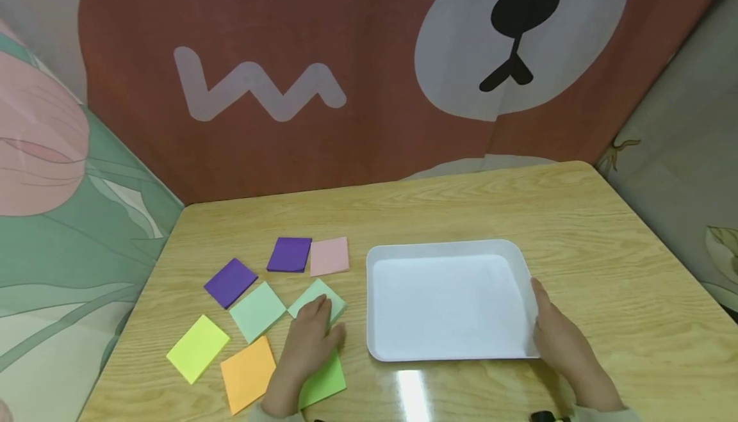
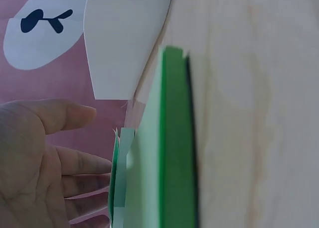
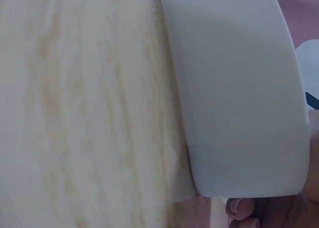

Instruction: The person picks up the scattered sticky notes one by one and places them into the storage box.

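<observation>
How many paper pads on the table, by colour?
8: two purple, one pink, two pale green, one yellow, one orange, one bright green partly under the left hand. More may be hidden.

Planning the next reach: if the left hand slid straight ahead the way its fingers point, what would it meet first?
The left hand already rests on the pale green note pad; beyond that, likely the pink pad, though depth is unclear.

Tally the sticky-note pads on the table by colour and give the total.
Purple: 2
Pink: 1
Mint green: 2
Yellow: 1
Orange: 1
Bright green: 1
Total: 8
</observation>
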Demonstrator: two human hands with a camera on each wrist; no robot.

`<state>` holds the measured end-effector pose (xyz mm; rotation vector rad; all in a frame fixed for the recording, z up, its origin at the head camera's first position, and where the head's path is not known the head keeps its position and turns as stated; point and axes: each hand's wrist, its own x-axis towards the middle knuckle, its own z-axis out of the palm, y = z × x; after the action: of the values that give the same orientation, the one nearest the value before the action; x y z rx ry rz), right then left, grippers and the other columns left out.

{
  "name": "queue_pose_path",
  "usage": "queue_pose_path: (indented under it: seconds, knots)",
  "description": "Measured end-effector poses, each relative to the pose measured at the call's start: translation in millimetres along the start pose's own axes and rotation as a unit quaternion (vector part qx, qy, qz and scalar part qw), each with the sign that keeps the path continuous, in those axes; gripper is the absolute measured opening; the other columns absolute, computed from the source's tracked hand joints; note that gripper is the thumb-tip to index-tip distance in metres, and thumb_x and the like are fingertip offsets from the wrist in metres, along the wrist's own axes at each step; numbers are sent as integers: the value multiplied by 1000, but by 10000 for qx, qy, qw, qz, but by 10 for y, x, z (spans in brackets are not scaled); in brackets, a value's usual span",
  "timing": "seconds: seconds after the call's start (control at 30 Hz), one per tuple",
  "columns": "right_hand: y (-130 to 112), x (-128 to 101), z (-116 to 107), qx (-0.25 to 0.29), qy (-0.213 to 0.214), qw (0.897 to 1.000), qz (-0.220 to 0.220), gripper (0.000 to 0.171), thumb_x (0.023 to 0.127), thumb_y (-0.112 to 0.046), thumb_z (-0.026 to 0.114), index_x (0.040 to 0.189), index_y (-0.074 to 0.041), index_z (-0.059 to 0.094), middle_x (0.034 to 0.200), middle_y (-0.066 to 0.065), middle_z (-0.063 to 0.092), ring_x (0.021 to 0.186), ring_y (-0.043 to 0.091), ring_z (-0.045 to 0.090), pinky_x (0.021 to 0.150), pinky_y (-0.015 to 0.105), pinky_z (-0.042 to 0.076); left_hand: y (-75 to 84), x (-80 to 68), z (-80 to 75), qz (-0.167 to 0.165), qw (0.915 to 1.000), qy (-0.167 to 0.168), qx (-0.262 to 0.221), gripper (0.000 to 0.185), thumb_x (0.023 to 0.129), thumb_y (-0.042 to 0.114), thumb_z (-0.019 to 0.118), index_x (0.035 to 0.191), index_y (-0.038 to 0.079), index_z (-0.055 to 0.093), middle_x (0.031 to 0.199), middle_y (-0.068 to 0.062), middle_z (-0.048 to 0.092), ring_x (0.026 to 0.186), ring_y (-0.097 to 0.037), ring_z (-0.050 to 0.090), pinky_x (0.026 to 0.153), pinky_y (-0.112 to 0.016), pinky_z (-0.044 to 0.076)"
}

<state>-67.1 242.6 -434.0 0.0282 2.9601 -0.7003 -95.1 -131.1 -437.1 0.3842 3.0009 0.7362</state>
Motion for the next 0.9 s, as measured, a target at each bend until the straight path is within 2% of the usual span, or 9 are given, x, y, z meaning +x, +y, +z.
queue_pose_path:
  seconds: [0.23, 0.7, 0.9]
  knots:
    - [-5, 20, -14, 6, -89, 10000, 24, 51, 89, 1, 22, 133, 8, -2, 117, 41, 31, 99, 52, 40, 72, 53, 39, -12, 16, -53, -96, 9998, -158, -26, 52, 83, 24, 52, 120, -12, 42, 127, -23, 37, 116, -39, 31, 92, -52, 24]
    - [-3, 29, -8, 7, -74, 10000, 61, 50, 90, 1, 22, 133, 9, -1, 116, 41, 32, 99, 51, 40, 72, 53, 39, -64, 53, -47, -41, 10000, -10, 86, 53, 83, 25, 53, 118, -13, 42, 126, -25, 36, 115, -40, 32, 93, -49, 25]
    - [7, 19, -3, -31, -24, 10000, 56, 50, 89, 2, 23, 133, 10, 0, 116, 41, 32, 98, 51, 41, 71, 52, 40, -61, 73, -69, -73, 9999, -71, 103, 54, 82, 25, 53, 119, -13, 42, 127, -25, 36, 116, -39, 31, 94, -47, 25]
